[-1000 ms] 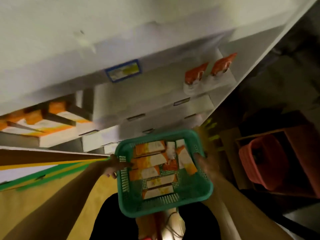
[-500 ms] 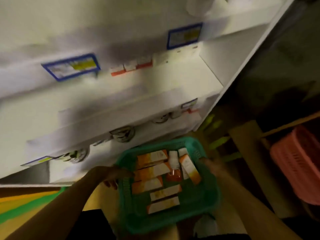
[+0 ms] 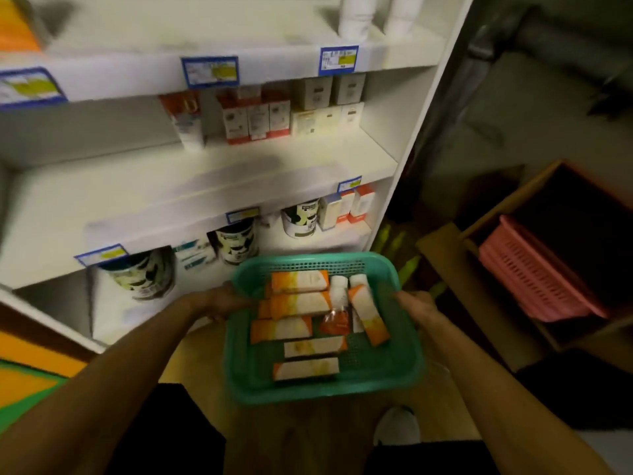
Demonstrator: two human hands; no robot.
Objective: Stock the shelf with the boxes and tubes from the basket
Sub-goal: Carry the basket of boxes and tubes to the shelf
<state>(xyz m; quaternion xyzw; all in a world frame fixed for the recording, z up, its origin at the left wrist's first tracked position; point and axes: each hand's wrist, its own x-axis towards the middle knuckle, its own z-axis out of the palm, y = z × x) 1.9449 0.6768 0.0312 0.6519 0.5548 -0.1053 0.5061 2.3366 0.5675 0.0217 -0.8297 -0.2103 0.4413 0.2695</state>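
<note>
Basket [image 3: 239,368] of boxes [image 3: 301,303] gripped between left hand [image 3: 219,299] and right hand [image 3: 416,305].

You are standing in a shop, most likely a pharmacy or cosmetics store, at a white shelf unit [image 3: 407,173] fitted out for retail. Blue-framed price labels [image 3: 209,70] with yellow patches are clipped along the front edge of each shelf. On the middle shelf, small white and orange product boxes [image 3: 257,120] stand in tidy rows facing outward beside an upright tube [image 3: 186,121]. Lower down stand round tins [image 3: 301,217] with matching black-and-white labels, several of the same kind. A green stocking basket [image 3: 322,389] holds identical orange-and-white cartons [image 3: 298,282], and a pink basket [image 3: 534,272] sits in a wooden crate on your right.
</note>
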